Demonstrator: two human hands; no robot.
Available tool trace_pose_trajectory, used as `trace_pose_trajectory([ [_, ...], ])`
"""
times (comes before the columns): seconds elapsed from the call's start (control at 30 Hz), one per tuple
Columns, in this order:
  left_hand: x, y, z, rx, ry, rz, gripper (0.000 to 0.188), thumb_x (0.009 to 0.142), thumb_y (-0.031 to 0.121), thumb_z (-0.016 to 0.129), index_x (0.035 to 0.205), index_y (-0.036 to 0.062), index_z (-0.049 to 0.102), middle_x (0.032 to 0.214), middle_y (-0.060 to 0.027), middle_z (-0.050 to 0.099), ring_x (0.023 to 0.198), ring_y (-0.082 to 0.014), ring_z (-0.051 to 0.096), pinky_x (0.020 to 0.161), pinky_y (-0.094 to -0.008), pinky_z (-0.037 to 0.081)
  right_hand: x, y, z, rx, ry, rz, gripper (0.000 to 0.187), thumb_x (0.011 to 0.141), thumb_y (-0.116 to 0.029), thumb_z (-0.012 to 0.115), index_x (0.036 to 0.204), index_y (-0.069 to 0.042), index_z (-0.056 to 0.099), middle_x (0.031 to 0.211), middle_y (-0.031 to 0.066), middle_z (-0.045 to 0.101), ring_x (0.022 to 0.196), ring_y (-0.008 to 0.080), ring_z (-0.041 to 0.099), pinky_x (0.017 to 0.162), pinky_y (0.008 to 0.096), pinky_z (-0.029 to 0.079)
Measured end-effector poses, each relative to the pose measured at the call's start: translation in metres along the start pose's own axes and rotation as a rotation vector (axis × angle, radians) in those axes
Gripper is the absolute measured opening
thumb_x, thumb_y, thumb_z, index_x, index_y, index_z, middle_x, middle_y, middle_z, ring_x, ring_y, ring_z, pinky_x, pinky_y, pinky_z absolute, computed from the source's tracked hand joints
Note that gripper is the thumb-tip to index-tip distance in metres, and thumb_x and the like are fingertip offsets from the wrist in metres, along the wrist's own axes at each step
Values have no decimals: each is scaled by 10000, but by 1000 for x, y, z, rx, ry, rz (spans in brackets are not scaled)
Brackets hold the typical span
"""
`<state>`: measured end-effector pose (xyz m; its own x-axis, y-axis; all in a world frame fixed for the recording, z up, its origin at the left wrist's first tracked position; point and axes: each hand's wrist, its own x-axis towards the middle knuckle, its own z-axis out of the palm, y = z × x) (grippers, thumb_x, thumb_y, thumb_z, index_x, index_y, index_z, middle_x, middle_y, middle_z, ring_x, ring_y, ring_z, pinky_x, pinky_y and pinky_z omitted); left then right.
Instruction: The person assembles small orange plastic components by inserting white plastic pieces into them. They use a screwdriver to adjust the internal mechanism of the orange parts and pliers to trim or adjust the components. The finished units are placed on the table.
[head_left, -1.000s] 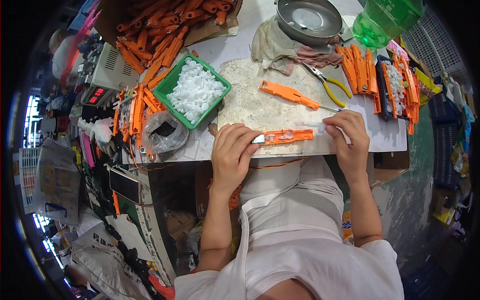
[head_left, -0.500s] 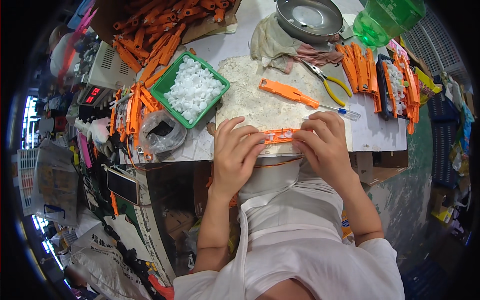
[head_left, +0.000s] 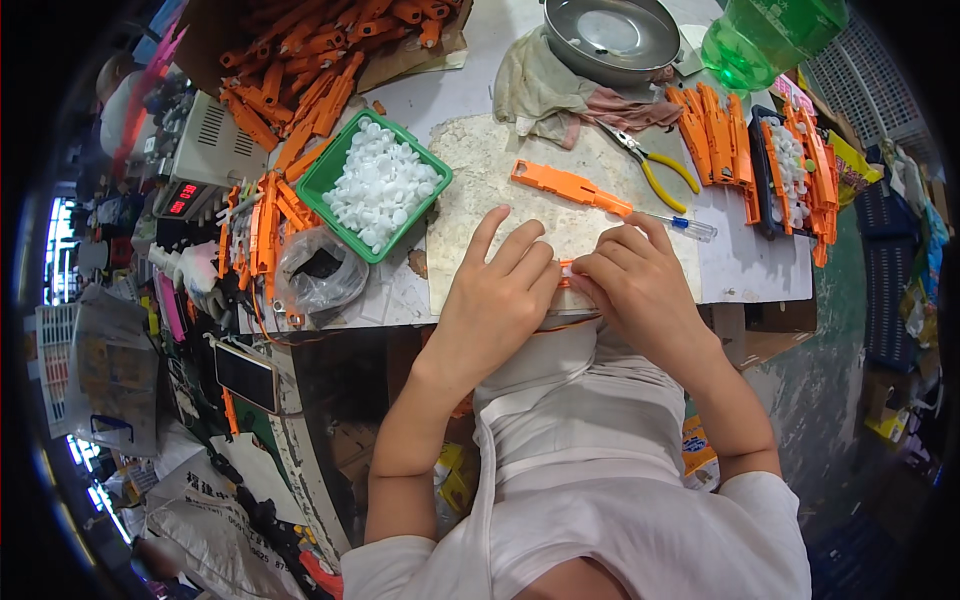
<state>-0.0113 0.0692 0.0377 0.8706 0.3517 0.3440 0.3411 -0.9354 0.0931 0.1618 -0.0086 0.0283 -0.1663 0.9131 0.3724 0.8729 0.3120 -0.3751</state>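
Between my hands, at the near edge of the worktop, lies a narrow orange plastic shell (head_left: 566, 272) with small white parts inside; only a short piece of it shows. My left hand (head_left: 500, 300) covers its left end, fingers closed on it while the index finger sticks up and away. At the other end, my right hand (head_left: 640, 288) pinches the shell with bent fingertips. Just beyond my hands rests another orange shell (head_left: 570, 186), lying at a slant. A screwdriver (head_left: 690, 228) with a clear and blue handle lies beside its right end, below yellow-handled pliers (head_left: 655, 170).
To the left stands a green tray (head_left: 318, 180) of white plastic caps, near a clear plastic bag (head_left: 318, 268). Orange shells (head_left: 300, 60) are heaped at the back left; more shells (head_left: 715, 135) stand at right. A cloth (head_left: 545, 90) and a metal bowl (head_left: 610, 40) sit behind.
My left hand has moved right and turned over the shell, hiding most of it. My right hand has shifted slightly left, its fingers drawn closer together.
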Motion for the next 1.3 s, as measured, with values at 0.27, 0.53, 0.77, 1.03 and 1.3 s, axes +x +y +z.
trace_pose_trajectory([
  [0.27,-18,-10,7,-363,196,-133,138,753,78,706,862,40,630,910,-64,599,1049,-282,541,994,-461,383,-7,-3,1,213,134,62,221,740,-115,719,938,-74,628,897,47,571,906,234,536,862,388,404],
  [0.53,-24,-9,1,-760,185,-360,79,792,87,680,821,29,634,894,-58,619,1070,-278,526,925,-393,390,-3,-10,7,387,131,90,176,754,-124,724,899,-75,636,881,45,585,896,239,535,819,368,408],
  [0.77,-28,-11,0,-816,228,-380,102,786,99,703,838,27,652,887,-63,620,1053,-287,531,884,-370,414,1,-14,1,620,70,242,121,791,-144,713,846,-59,646,803,55,593,827,229,538,782,344,405],
  [1.03,-33,-5,1,-704,275,-390,126,767,95,717,872,40,675,895,-65,617,1052,-289,531,904,-384,410,-2,-11,2,579,58,231,124,778,-141,720,842,-61,651,801,50,588,837,225,538,789,345,402],
  [1.3,-41,-3,8,-464,290,-363,179,765,68,708,937,39,667,966,-82,603,1082,-314,516,902,-401,417,-3,0,14,96,144,-12,146,708,-110,725,829,-74,652,853,33,582,928,228,530,889,408,395],
])
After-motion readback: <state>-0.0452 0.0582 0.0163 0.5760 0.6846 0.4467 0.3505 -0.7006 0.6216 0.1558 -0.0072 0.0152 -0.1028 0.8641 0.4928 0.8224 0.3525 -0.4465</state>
